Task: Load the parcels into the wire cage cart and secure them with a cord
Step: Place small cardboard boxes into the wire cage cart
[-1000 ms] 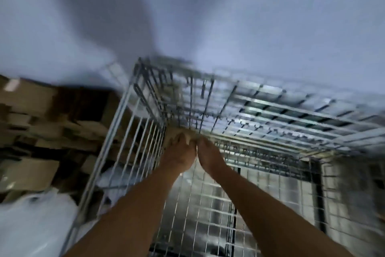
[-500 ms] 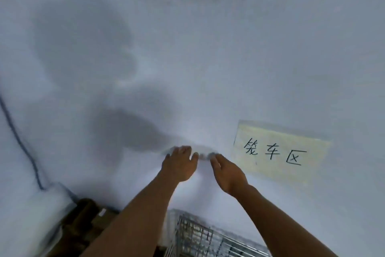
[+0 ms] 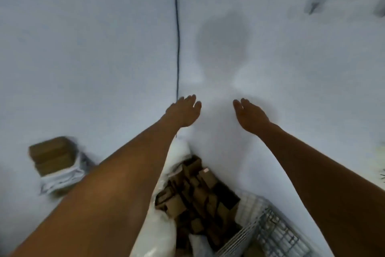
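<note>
Your left hand (image 3: 184, 112) and right hand (image 3: 249, 116) are both spread and hold nothing, raised against the white wall (image 3: 83, 48). Bring them down onto one cardboard parcel (image 3: 195, 192) and grip opposite edges. The heap lies below your hands, just left of the wire cage cart (image 3: 268, 233).
</note>
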The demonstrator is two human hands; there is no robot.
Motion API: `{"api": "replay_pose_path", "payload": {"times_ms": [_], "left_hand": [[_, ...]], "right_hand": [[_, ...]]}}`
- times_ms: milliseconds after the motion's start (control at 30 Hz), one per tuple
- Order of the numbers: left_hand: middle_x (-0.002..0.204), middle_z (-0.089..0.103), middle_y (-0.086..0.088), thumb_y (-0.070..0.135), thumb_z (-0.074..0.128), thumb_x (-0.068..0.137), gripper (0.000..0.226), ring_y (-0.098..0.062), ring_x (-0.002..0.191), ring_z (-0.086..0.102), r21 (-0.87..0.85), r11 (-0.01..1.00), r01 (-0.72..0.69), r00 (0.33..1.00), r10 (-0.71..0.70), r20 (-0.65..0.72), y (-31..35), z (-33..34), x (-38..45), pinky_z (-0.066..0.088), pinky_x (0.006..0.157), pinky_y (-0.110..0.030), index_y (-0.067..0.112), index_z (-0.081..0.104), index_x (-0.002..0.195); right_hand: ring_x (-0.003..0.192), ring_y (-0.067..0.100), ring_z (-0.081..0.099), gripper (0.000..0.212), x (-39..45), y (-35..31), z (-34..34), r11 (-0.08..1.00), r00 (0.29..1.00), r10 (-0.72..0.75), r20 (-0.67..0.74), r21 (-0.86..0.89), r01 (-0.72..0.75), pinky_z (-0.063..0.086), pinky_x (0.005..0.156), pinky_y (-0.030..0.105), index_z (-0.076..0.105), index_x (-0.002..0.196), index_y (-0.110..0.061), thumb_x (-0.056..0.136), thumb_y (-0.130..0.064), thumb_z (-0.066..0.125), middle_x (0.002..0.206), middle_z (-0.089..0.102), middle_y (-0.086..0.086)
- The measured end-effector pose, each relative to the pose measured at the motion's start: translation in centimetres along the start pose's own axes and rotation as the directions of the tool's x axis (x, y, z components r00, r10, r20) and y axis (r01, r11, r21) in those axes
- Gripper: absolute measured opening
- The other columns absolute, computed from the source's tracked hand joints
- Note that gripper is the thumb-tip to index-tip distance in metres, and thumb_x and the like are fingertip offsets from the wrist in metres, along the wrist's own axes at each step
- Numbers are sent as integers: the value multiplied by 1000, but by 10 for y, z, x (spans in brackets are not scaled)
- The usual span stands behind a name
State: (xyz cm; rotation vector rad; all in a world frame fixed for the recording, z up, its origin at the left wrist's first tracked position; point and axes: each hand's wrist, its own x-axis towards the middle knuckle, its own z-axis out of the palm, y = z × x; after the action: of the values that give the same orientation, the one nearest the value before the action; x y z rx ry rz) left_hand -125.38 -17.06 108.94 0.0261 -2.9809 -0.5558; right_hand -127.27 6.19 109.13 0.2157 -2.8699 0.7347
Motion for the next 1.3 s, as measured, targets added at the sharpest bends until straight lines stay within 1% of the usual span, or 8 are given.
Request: {"api": "replay_pose_path", "payload": {"times_ms": [67, 200, 367, 500, 633, 867, 1100, 1300], "left_hand": [[169, 17, 2, 51, 19, 106, 63, -21, 157, 11, -14, 990, 141, 990, -142, -26, -81, -27, -37, 11, 126, -45, 21, 18, 161], [168, 20, -2, 50, 19, 105, 64, -23, 156, 14, -42, 916, 400, 909, -402, -110, -228, -73, -114, 14, 126, -46, 19, 19, 161], [166, 26, -10, 53, 17, 101, 69, -29, 153, 24, -104, 772, 627, 756, -635, -157, -395, -96, -217, 21, 124, -48, 17, 22, 160], [167, 23, -6, 52, 16, 102, 69, -24, 155, 21, -162, 653, 740, 637, -757, -144, -518, -87, -279, 19, 125, -47, 16, 20, 161], [168, 20, -5, 51, 18, 104, 68, -24, 155, 20, -211, 605, 768, 607, -792, -63, -622, -72, -297, 16, 126, -43, 13, 16, 161], [169, 16, -2, 53, 21, 106, 66, -21, 155, 18, -357, 562, 746, 613, -789, 38, -710, -36, -245, 13, 127, -39, 19, 13, 163], [169, 19, -2, 51, 23, 107, 63, -21, 155, 19, -577, 499, 647, 654, -752, 84, -724, 11, -141, 15, 124, -35, 23, 14, 163], [169, 15, -5, 48, 28, 108, 65, -26, 156, 17, -756, 162, 635, 413, -897, 155, -787, 30, -63, 14, 127, -39, 17, 14, 162]], "right_hand": [[145, 37, 38, 65, 2, -65, 46, 997, 992, -82, 100, 23, 80, 27, 118, 44, 35, 152, -2, 109, -49, 23, 159, 38, 21], [116, 44, 57, 58, -10, -195, 141, 966, 938, -254, 236, 100, 237, 44, 94, 51, 47, 134, 0, 107, -48, 26, 129, 59, 26], [155, 24, 20, 70, -57, -343, 271, 905, 794, -424, 436, 240, 352, 11, 124, 35, 24, 160, -7, 107, -53, 24, 168, 22, 11], [151, 29, 30, 67, -88, -437, 372, 866, 692, -499, 522, 318, 385, 21, 121, 38, 29, 158, -10, 107, -53, 24, 164, 31, 11], [148, 33, 35, 68, -87, -505, 465, 889, 660, -458, 595, 321, 327, 27, 118, 41, 26, 159, -14, 106, -56, 22, 163, 33, 12], [138, 36, 45, 51, -60, -533, 558, 915, 659, -403, 635, 259, 309, 36, 110, 40, 46, 147, -8, 110, -36, 23, 153, 46, 19], [141, 34, 44, 65, 0, -532, 631, 971, 698, -222, 681, 223, 91, 35, 116, 44, 35, 155, -14, 104, -56, 28, 157, 42, 14], [136, 38, 47, 58, 75, -559, 709, 935, 687, -205, 698, 348, -75, 38, 116, 46, 26, 157, -15, 106, -42, 35, 155, 43, 19]]}}
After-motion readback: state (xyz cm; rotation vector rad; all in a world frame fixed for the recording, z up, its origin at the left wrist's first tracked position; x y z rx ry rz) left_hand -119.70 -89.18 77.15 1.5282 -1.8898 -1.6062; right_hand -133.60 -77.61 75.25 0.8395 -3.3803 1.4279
